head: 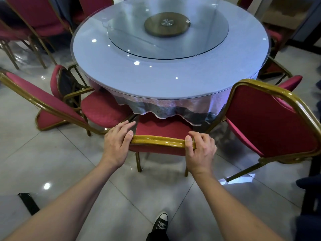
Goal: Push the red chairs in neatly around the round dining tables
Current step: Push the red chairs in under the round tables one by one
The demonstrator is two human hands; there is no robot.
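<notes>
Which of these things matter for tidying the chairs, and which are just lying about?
Part of the job: middle chair, its top rail under the left hand and gripped by the right hand; neighbouring chair on its right; round table.
Just lying about: glass turntable; black strip on the floor.

The left grip (118,141) rests with fingers nearly straight over the left corner of the middle red chair (161,126), on its gold top rail. The right grip (199,148) curls round the rail's right end. The seat sits partly under the round bench (121,70) and its hanging cloth (173,106). The left chair (43,98) and right chair (269,119) flank it.
</notes>
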